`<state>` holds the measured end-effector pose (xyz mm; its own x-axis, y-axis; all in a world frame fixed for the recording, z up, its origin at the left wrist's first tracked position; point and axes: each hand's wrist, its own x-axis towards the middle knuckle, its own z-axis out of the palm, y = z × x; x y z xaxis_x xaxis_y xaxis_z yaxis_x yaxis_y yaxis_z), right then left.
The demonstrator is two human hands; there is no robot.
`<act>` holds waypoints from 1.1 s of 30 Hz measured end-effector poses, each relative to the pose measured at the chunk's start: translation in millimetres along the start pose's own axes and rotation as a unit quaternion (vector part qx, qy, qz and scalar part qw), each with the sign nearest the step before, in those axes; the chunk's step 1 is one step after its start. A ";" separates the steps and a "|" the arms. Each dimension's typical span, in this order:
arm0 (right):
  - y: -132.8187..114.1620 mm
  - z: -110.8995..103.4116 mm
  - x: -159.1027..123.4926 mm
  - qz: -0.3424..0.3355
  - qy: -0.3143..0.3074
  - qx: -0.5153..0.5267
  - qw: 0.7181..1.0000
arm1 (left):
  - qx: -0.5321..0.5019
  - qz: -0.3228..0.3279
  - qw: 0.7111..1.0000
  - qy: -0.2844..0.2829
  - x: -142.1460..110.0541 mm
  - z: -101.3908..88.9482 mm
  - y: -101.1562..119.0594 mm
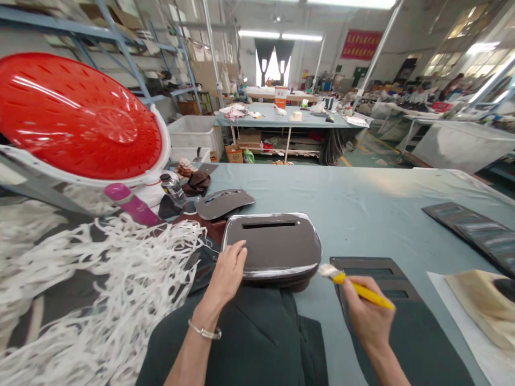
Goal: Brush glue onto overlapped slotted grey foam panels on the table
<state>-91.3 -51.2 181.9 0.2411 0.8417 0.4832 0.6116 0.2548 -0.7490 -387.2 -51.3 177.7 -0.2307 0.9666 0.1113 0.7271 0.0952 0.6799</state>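
A stack of dark grey rounded panels [281, 244] lies in front of me, the top one with a long slot near its far edge. White wet-looking streaks run along its rim. My left hand [231, 265] rests on the panel's left side, fingers stretched out and together. In my right hand [368, 308] is a brush with a yellow handle [376, 296], its whitish bristles close to the panel's right edge. Whether the bristles touch the edge I cannot tell. Below that hand lies a dark flat piece [406, 327] with two cut-out windows.
Tangled white strips [153, 257] heap at the left, near a red basket [80, 118], a magenta bottle [132, 203] and a clear bottle [173, 188]. Another slotted panel [227, 202] lies behind the stack. At right are a streaked dark panel [475, 230] and a beige block [483, 300].
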 end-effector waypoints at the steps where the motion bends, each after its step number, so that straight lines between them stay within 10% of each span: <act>1: -0.2 -0.5 9.1 0.010 0.043 -0.014 0.999 | 0.048 0.009 0.999 0.005 -2.8 5.7 4.6; 7: -93.3 139.9 20.0 -0.017 -0.137 0.180 0.974 | 0.262 0.034 0.961 0.077 -17.6 35.0 21.1; 10: -101.1 178.7 21.6 -0.036 -0.186 0.181 0.965 | 0.270 0.045 0.958 0.080 -18.4 38.4 14.9; 17: -38.9 119.8 62.1 0.036 0.054 0.019 0.998 | 0.273 0.039 0.955 0.113 -16.3 42.3 14.7; 24: -83.7 191.5 48.2 -0.076 -0.183 0.107 0.974 | 0.292 0.038 0.950 0.105 -17.2 43.2 13.9; 30: -6.7 112.2 90.5 0.007 0.016 -0.037 0.999 | 0.285 0.015 0.951 0.120 -7.4 42.9 24.9; 33: 18.2 85.5 94.1 0.020 0.013 -0.051 0.998 | 0.223 0.002 0.971 0.082 9.9 51.1 47.1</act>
<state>-121.8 73.3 175.0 0.2853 0.8372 0.4665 0.6748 0.1703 -0.7181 -322.2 -25.1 173.8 -0.3009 0.9198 0.2518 0.9276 0.2210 0.3012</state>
